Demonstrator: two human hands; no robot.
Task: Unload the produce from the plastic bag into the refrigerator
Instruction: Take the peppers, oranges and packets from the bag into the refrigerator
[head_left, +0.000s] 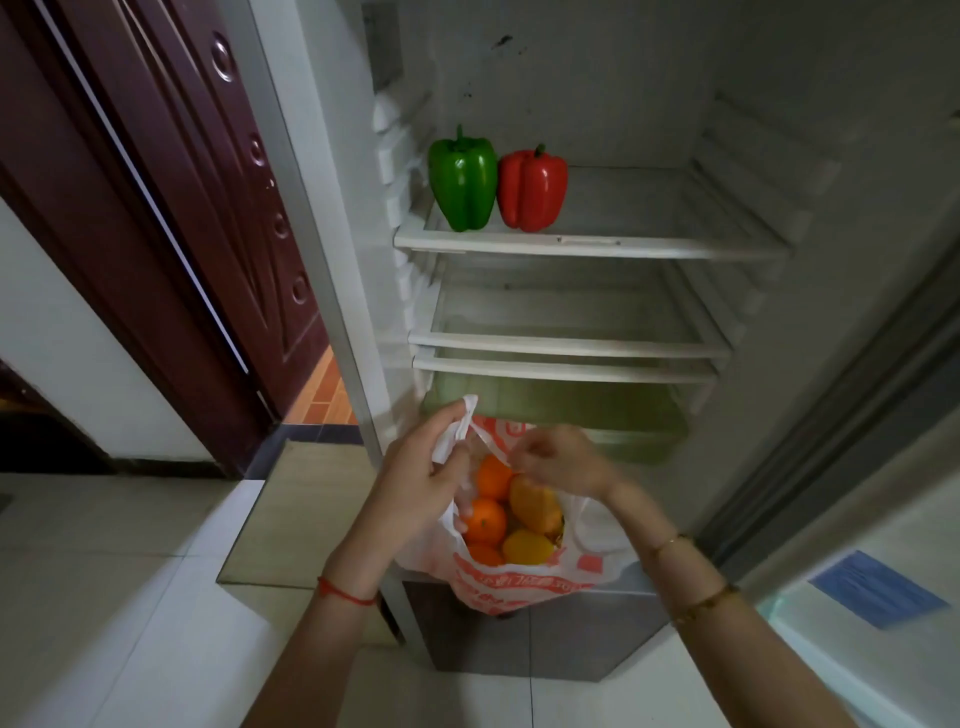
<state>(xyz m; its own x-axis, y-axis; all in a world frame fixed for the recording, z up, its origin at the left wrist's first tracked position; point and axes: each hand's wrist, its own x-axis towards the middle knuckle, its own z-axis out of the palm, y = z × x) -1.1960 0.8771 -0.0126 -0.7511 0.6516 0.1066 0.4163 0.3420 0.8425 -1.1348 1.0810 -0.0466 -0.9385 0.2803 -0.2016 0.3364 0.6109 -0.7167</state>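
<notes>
Gripping 1 handle of the plastic bag in the left hand at 6 o'clock, the blurred right hand apparently pinching the other, the person risks oranges spilling below the refrigerator if either slips.

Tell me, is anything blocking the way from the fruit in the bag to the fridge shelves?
Nothing visible does. The left hand and right hand hold the plastic bag open, the oranges lie exposed, and the refrigerator stands open. The top shelf holds a green pepper and red pepper at its left, the rest bare.
</notes>
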